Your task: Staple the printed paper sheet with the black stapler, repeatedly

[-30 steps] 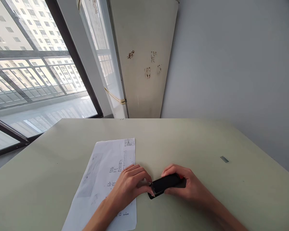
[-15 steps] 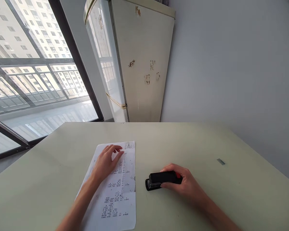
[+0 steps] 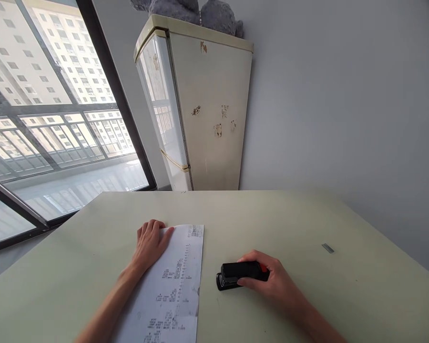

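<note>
Head view, right hand (image 3: 262, 275) gripping black stapler (image 3: 236, 274), left hand (image 3: 152, 242) pressing printed sheet (image 3: 177, 286), ungrasped.

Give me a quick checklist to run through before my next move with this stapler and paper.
1. Right hand holding the stapler: ok.
2. Left hand at the paper, by its far left corner: ok.
3. Stapler and paper apart: ok, a gap shows between them.
4. Staples loaded: cannot tell.
5. Number of sheets: cannot tell.
6. Small grey strip put away: not ok, it lies loose on the table.
</note>
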Demonstrator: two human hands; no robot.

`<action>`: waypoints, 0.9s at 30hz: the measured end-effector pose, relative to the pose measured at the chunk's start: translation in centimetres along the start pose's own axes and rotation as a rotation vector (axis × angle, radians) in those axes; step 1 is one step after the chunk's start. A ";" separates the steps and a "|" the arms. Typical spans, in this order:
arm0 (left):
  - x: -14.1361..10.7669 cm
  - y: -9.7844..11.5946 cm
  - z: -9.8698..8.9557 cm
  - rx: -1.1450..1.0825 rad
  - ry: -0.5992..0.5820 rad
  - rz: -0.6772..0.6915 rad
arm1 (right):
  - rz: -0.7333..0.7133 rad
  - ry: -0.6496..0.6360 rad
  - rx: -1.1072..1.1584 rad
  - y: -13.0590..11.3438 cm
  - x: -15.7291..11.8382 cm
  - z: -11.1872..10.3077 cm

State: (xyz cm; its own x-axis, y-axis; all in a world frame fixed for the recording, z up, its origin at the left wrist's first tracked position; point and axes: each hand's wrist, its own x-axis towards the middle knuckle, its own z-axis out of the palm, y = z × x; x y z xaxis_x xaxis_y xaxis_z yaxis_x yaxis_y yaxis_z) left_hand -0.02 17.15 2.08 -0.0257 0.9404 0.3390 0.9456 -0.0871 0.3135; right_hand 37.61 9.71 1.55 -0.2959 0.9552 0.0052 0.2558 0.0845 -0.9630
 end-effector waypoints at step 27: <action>-8.7 5.2 -0.4 -0.135 -0.087 0.024 | -0.016 0.105 -0.103 0.7 -0.7 0.5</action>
State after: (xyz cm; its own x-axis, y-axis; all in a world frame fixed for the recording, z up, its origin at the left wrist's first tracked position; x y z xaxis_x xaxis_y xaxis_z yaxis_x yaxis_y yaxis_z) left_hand 5.00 8.38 1.15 0.0299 0.9619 0.2717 0.8934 -0.1477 0.4244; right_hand 37.51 8.98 0.71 -0.2038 0.9776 0.0533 0.3465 0.1229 -0.9300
